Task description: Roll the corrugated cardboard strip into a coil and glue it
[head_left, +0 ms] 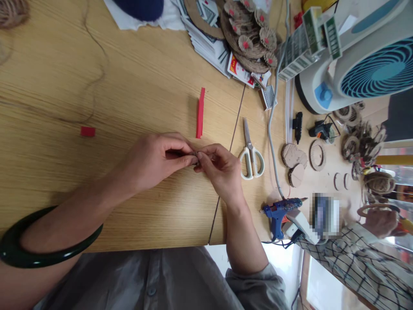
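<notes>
My left hand (pixel 155 159) and my right hand (pixel 219 170) meet over the wooden table (pixel 129 86). Both pinch a small brownish twine piece (pixel 195 158) between thumb and fingertips. Most of the piece is hidden by my fingers. A dark green bangle (pixel 48 249) rings my left forearm. A red strip (pixel 200 113) lies just beyond my hands, and a small red scrap (pixel 87 131) lies to the left.
White-handled scissors (pixel 251 155) lie right of my hands. A blue glue gun (pixel 280 211) stands near the front edge, with cardboard discs (pixel 293 161) and rings beyond. A fan (pixel 364 56), cards and a twine-flower wreath (pixel 248 34) sit at the back. Another person's hand (pixel 380 221) works at right.
</notes>
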Demonstrator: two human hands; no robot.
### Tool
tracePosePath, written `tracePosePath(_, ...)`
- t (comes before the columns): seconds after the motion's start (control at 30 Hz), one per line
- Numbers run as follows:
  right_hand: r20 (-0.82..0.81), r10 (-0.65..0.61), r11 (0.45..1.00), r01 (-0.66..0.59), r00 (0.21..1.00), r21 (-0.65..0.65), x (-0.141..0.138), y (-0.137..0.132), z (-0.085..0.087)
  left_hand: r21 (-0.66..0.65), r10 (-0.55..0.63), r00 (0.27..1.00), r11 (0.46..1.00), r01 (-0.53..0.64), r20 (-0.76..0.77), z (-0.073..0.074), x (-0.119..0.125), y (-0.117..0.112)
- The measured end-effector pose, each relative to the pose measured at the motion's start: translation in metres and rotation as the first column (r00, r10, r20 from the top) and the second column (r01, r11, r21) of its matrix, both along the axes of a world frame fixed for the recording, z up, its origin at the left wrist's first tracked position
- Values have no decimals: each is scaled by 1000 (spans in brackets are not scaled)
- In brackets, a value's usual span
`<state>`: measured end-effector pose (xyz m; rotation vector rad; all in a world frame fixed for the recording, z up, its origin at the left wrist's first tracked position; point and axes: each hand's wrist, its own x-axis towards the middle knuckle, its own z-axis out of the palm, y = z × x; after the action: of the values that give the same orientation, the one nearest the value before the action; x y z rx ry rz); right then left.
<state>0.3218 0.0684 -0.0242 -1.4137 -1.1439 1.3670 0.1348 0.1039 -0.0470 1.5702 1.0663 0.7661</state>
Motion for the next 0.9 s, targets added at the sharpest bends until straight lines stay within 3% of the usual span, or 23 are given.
tracePosePath(0.27,-43,4,999,-6,999,-40,2,2,0,37,-4,1000,999,4,19,0,1,-2)
tracePosePath(0.6,17,6,1000,-6,1000,-29,0,0,-4,145,23,997,989,-12,-75,11,4,-3)
tracePosePath(0.9,-12,33,999,-33,999,8,0,-2,-4,122,10,998,993,-3,-54,3,1,-3)
